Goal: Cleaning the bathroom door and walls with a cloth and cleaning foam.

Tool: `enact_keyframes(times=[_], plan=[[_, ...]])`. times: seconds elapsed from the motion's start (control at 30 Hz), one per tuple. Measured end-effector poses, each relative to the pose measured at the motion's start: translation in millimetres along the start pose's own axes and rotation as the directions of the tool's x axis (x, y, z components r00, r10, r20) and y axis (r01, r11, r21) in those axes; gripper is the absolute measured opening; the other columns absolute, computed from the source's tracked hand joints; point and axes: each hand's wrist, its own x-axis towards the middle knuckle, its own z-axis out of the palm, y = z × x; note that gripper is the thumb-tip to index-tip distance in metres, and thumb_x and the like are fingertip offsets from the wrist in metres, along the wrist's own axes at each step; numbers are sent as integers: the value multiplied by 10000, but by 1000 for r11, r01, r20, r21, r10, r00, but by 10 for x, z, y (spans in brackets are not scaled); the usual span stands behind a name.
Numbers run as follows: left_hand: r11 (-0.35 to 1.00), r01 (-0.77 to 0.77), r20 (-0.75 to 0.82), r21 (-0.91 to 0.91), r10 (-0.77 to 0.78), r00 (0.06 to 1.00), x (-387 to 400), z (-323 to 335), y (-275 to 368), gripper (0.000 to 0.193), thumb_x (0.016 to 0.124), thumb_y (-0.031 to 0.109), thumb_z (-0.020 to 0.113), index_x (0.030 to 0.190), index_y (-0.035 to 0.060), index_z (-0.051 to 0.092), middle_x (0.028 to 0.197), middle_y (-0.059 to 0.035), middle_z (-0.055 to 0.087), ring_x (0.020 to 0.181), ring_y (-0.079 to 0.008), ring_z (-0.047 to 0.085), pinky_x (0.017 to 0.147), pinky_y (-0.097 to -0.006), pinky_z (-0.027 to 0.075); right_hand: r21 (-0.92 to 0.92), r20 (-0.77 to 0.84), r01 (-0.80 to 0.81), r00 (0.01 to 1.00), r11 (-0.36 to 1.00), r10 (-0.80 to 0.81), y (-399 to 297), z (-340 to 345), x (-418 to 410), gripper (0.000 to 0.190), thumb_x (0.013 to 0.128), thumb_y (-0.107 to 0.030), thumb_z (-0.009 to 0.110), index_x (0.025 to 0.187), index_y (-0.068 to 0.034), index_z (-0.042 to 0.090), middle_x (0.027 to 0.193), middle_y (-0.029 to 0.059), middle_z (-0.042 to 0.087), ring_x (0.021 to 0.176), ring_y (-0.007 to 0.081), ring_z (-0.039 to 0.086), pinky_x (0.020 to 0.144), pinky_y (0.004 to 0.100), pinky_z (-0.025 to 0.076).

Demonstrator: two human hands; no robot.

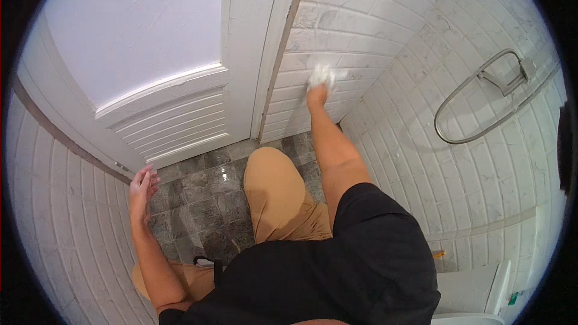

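My right hand (318, 95) reaches forward to the white brick-patterned tile wall (352, 38) beside the door frame. It holds a white cloth or wad (321, 76), blurred, against or close to the tiles; whether they touch throughout is unclear. Nothing is held in my left hand (145, 185), which hovers at the left with its fingers loosely bent and apart, near the lower edge of the white door (244, 54). The door has a pale upper panel and a slatted lower panel.
On the right wall hangs a shower bracket (508, 83) with a looped metal hose (451, 137). A white toilet (469, 318) stands at the lower right. Dark stone-patterned floor tiles (198, 207) lie around my knees, and another tiled wall (67, 189) runs along the left.
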Motion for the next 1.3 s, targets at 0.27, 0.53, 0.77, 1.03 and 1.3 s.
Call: enact_keyframes(times=[0.27,0.53,0.77,1.03,1.3], plan=[[988,47,-71,146,-37,997,-139,-165,-20,341,886,321,480,1144,100,510,1011,-15,551,834,-91,537,701,-226,395,-42,-155,193,968,980,-197,-332,-1138,-31,342,767,-209,603,1027,1,529,977,214,563,907,373,536,764,421,427],[980,18,4,199,-19,1000,-43,-69,11,352,881,351,479,1145,121,512,1013,-1,540,852,-97,518,712,-240,387,-689,-454,313,517,654,-726,-1196,-3972,-56,322,714,-191,631,985,-31,561,941,184,574,933,365,512,811,431,407],[970,-12,62,243,-3,998,161,-120,-220,333,883,334,481,1132,116,520,983,1,547,793,-82,523,636,-217,398,-953,-301,-158,551,257,-778,-983,-5545,302,295,735,-272,606,961,-82,593,1035,171,566,1017,345,483,861,450,393],[897,-140,22,418,144,989,-126,130,210,352,855,279,521,1066,-1,551,946,-64,583,829,-130,532,738,-260,427,-988,-151,-152,926,25,-345,-369,-6080,888,296,756,-247,551,968,-45,592,961,144,613,886,293,587,733,389,472],[849,-143,5,509,163,987,-187,-47,4,347,810,283,572,1035,20,566,993,-153,587,891,-249,574,790,-344,445,-985,-58,-113,933,-134,-356,207,-6544,1697,300,804,-210,504,1036,-34,572,1021,124,600,949,256,579,799,369,468]])
